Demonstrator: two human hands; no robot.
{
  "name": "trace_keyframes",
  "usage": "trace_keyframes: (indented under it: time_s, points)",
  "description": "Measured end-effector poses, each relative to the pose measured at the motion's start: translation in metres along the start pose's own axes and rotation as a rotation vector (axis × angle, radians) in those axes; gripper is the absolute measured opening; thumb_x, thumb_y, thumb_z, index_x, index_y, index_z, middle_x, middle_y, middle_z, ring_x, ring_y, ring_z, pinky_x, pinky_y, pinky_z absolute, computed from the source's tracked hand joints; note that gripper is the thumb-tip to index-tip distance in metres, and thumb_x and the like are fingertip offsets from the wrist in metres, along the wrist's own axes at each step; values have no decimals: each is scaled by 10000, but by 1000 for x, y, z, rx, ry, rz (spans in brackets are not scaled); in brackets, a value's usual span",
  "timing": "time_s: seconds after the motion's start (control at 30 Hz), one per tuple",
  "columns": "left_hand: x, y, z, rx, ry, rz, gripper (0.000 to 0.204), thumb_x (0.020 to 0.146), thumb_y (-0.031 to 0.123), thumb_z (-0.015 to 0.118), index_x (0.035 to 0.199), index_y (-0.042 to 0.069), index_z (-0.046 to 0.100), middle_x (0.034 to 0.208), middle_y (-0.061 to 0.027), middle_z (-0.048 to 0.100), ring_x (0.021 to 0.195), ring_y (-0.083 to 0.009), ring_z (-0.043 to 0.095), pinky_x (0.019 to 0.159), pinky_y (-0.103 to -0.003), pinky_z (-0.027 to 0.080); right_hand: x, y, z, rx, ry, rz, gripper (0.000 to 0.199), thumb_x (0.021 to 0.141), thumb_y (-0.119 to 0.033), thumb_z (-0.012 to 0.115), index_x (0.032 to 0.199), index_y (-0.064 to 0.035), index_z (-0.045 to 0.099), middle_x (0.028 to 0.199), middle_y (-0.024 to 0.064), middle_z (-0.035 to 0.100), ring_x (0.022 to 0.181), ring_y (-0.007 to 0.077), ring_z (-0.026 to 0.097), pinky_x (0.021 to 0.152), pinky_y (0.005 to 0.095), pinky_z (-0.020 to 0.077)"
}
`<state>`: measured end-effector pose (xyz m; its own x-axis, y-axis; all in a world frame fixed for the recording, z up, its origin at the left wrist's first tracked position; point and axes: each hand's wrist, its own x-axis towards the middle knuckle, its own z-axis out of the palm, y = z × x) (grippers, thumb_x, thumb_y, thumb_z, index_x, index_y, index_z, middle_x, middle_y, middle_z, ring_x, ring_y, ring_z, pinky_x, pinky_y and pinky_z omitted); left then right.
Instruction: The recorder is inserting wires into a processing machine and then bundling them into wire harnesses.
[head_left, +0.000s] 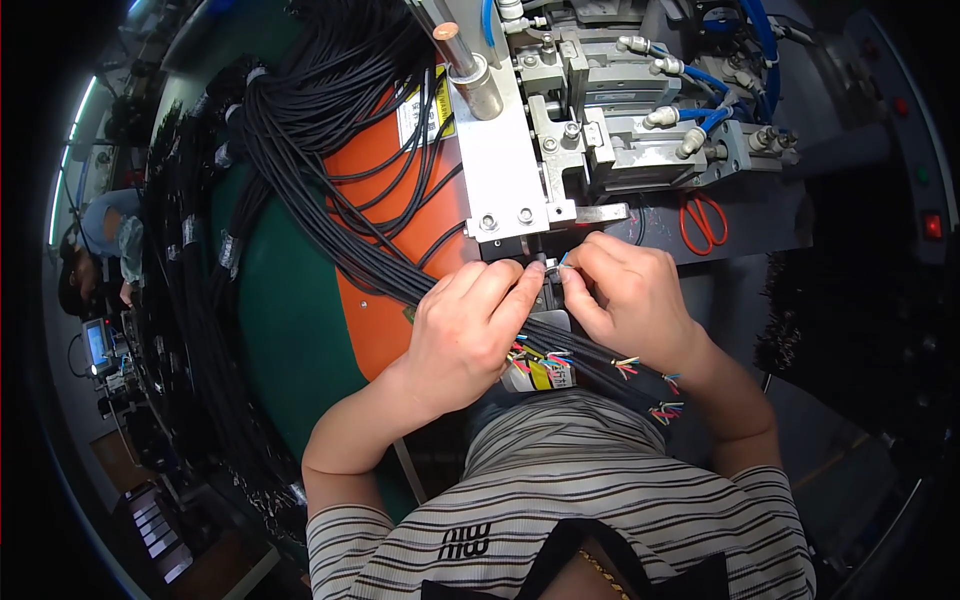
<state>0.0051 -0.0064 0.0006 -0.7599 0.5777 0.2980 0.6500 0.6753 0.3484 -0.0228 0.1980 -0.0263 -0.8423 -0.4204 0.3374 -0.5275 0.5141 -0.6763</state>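
Observation:
Close together in front of the machine's metal plate (pixel 505 170), both my hands work at a small metal holder. My left hand (pixel 465 325) is closed, thumb and forefinger pinched beside a small whitish piece (pixel 551 266); what lies inside the pinch is hidden. My right hand (pixel 630 300) pinches a thin blue wire (pixel 564 258) between thumb and forefinger. Below the hands, a bundle of black cables (pixel 590 362) has stripped ends with fanned coloured wires (pixel 626 367). More black cables (pixel 330 235) run in from the left, passing behind my left hand.
Pneumatic cylinders (pixel 640 150) with blue hoses stand behind the hands. Red-handled scissors (pixel 703 223) lie to the right on the grey surface. An orange panel (pixel 375 290) and a green surface (pixel 285 320) are at left. Hanging cable bundles (pixel 190 300) and another person (pixel 110 225) are farther left.

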Motion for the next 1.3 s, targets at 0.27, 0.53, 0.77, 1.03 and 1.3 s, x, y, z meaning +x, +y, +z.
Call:
trace_keyframes:
  time_s: [0.27,0.53,0.77,1.03,1.3]
  points:
    - [5,3,-5,-26,-38,2,624,578,144,751,1171,-9,631,870,-80,547,728,-237,573,616,-341,473,-5,1,5,33,46,-9,54,812,-19,669,852,2,640,759,108,619,572,279,609,499,359,469]
    - [8,11,-10,146,-99,76,388,740,59,617,1109,-60,643,825,-59,510,716,-183,521,584,-289,428,-6,-3,4,6,49,-3,94,805,-13,682,891,9,654,794,121,632,593,295,620,516,362,486]
    - [17,18,-12,200,-158,62,421,734,61,609,1136,-63,631,855,-78,505,738,-205,526,619,-312,451,3,-10,-6,-202,-114,-14,97,795,-20,692,879,7,652,803,120,638,593,290,624,514,360,492]
    - [20,16,-15,182,-199,38,463,706,61,636,1161,-27,633,895,-89,515,765,-230,548,652,-334,472,1,2,2,36,115,-10,61,799,-26,692,828,-5,643,768,119,636,563,289,607,493,346,476]
    - [-3,-7,-10,17,-16,-74,427,651,-17,670,1078,3,671,903,-97,560,807,-247,582,674,-338,483,4,11,3,282,-71,181,64,826,6,660,885,24,643,720,95,650,482,138,560,464,264,420]
